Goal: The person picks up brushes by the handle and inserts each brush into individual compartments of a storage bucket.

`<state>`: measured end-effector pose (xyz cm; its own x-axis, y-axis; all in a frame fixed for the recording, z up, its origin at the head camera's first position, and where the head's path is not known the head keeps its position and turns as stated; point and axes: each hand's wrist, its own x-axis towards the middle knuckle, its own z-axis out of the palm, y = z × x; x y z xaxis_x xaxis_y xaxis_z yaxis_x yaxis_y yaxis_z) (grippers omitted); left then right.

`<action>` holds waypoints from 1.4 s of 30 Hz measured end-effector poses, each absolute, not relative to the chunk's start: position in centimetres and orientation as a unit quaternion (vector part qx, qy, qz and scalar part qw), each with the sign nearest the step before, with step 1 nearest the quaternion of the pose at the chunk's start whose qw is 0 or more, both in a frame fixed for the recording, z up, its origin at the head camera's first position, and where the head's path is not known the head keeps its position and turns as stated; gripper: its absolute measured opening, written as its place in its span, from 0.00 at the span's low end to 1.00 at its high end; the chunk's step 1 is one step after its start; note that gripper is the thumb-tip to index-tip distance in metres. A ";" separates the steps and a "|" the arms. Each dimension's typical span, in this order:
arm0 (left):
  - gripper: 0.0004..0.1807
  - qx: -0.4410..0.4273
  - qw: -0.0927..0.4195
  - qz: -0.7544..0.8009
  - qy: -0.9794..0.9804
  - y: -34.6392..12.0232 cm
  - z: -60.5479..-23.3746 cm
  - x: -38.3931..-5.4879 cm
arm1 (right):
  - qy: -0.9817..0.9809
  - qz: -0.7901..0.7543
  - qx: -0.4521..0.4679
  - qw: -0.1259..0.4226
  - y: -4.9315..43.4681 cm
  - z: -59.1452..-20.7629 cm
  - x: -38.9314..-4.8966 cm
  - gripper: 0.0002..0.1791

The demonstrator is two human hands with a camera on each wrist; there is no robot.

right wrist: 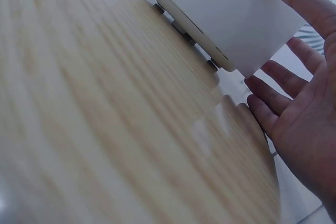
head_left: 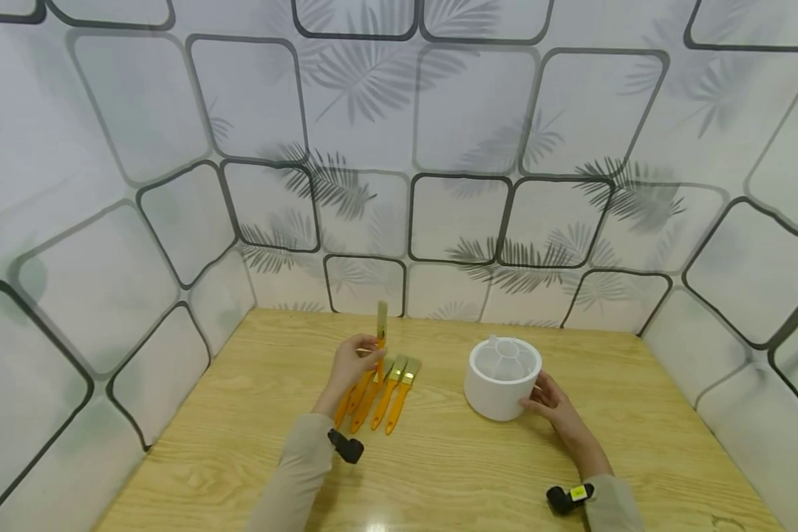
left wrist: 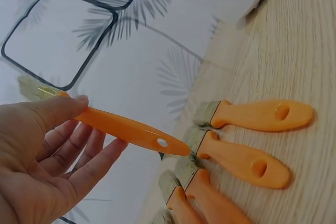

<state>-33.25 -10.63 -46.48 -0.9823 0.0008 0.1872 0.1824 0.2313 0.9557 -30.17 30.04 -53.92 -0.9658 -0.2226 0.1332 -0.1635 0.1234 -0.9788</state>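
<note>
My left hand [head_left: 354,363] pinches a paintbrush [left wrist: 134,132] by its orange handle, thumb on one side and fingers on the other. The brush stands upright, bristles up, and the holed handle end points down. Beneath and beside it several more orange-handled paintbrushes [head_left: 397,403] lie in a loose row on the table, pale bristles facing away from me; my left hand hides part of them. Over to the right, my right hand [head_left: 561,417] holds the side of a round white organizer [head_left: 495,399], thumb on the near wall and fingers around the right side. Dividers and a central ring show inside it.
The wood-grain table [head_left: 439,473] meets patterned fabric walls [head_left: 459,222] at the back and on both sides. A small black camera [head_left: 347,448] is strapped to my left wrist, another black camera [head_left: 561,501] to my right.
</note>
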 end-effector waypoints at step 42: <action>0.16 -0.120 0.061 -0.640 -0.756 -6.2 -45.4 -32.7 | 0.750 -0.650 -0.121 0.025 30.2 -54.2 -30.2 0.38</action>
<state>-32.71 -6.15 -45.41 -0.9640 0.1031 0.2452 0.2588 0.1512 0.9540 -30.20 30.20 -54.23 -0.9695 -0.2137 0.1200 -0.1490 0.1249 -0.9809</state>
